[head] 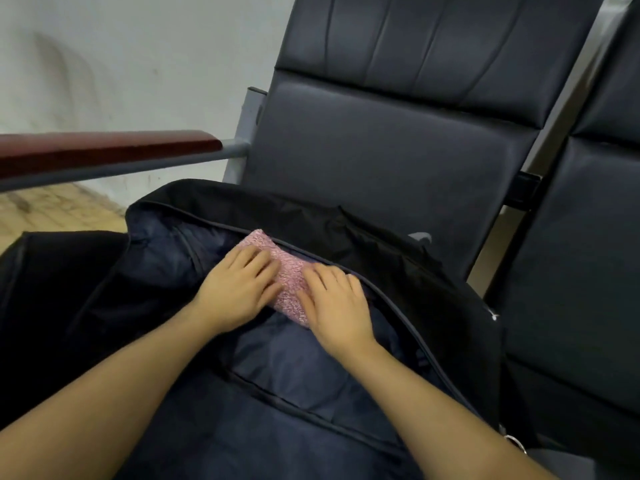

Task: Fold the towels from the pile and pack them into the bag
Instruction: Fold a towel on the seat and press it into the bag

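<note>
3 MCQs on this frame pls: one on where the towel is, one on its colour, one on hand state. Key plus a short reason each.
1. Where is the towel?
A. On the chair's armrest
B. Inside the open bag, against its far edge
C. On the floor

2. What colour is the towel?
A. Pink
B. White
C. Green

3. How are the hands placed?
A. Both lifted clear of the towel
B. One is pulling the zipper
C. Both lie flat on the towel, fingers straight

Key: 1 B, it lies on the dark blue lining just under the bag's zipper edge. 2 A, the fluffy fabric is pink. 3 C, the left hand and right hand press on it from either side.
</note>
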Available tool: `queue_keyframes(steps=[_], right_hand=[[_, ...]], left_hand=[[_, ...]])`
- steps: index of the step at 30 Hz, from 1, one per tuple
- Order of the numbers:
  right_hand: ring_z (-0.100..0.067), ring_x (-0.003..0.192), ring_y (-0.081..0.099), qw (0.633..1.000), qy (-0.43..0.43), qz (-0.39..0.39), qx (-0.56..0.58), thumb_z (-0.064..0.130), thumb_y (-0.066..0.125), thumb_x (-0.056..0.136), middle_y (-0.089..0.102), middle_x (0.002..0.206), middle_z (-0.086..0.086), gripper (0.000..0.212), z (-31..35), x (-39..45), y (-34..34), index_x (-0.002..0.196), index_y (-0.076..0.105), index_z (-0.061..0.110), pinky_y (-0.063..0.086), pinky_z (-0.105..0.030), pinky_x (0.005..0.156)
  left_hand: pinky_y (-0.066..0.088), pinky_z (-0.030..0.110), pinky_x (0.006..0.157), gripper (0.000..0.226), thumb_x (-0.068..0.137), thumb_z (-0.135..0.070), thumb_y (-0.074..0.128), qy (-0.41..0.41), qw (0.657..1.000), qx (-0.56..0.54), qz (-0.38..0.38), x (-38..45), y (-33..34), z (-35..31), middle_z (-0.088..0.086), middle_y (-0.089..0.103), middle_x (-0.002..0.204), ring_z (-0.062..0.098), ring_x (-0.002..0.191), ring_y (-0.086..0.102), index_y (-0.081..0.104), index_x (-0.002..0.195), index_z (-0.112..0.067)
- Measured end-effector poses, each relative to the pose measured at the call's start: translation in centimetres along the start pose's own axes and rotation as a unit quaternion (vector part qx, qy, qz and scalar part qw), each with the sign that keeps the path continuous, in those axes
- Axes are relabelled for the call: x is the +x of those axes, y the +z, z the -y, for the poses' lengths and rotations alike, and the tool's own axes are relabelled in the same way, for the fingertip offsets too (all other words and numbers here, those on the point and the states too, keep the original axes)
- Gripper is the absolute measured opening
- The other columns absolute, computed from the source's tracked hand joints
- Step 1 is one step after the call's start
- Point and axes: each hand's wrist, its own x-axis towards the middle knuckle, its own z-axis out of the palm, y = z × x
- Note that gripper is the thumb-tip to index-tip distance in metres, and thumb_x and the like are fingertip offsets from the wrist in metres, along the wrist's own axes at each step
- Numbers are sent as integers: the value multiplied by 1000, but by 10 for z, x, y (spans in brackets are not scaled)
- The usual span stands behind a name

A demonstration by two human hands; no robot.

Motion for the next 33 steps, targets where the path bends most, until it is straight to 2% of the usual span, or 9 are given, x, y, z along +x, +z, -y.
queue_keyframes(steps=[3,5,10,13,16,18,22,28,33], right_hand=[[-19,140,33,984,-6,172,41,60,1,92,39,151,-5,79,2,-11,-7,147,36,16,11,-26,114],[-13,148,3,958,19,277,78,64,-20,72,7,161,1,96,0,-15,-7,154,5,20,-11,-25,113],[-12,148,-6,932,59,352,71,65,-21,67,-4,162,3,96,0,-1,-10,153,-6,25,-6,-33,118],[-14,148,-7,918,50,391,51,53,5,99,-7,161,2,62,1,1,-24,153,-7,25,-3,-36,119],[-16,148,-3,927,32,372,25,39,15,105,-2,162,1,52,0,4,-50,154,0,29,-1,-39,118],[-18,148,2,939,28,342,14,35,20,105,3,162,0,51,-1,4,-74,154,6,29,2,-40,118],[-19,146,17,963,57,262,33,28,34,102,19,159,-1,53,0,-8,-135,152,18,25,17,-36,114],[-19,134,38,977,120,172,26,30,38,100,42,145,4,43,-20,-62,-239,143,38,23,29,-35,103],[-17,130,43,970,186,153,20,30,39,100,46,143,6,41,-60,-146,-315,141,43,23,31,-33,100]], left_hand=[[29,42,106,67,101,-50,17,-68,988,-52,126,-11,3,-9,15,64,123,36,116,59,66,121,-9],[20,40,110,75,99,-55,6,-100,977,-94,161,-5,1,-12,14,60,130,34,124,53,61,127,-13],[-8,32,117,97,66,-63,-21,-119,957,-82,252,9,-3,-10,-3,7,160,17,148,1,6,152,-31],[-6,35,118,75,87,-65,-6,-112,950,-75,283,11,-20,-10,-2,1,161,17,148,-3,3,153,-29],[2,35,117,80,84,-60,-9,-131,957,-63,249,10,-45,-13,-2,9,161,18,148,5,14,153,-27],[12,38,117,67,93,-53,9,-141,963,-73,218,7,-67,-17,3,23,158,21,145,21,28,150,-22],[50,35,87,51,83,-38,34,-100,984,-79,129,-3,-120,-32,5,72,107,24,97,68,74,103,-15],[55,40,78,48,80,-35,37,-71,988,-121,60,-7,-214,-95,6,73,105,23,90,71,74,101,-13],[51,41,85,44,83,-33,43,-29,978,-206,14,0,-279,-191,6,69,115,25,96,68,71,110,-12]])
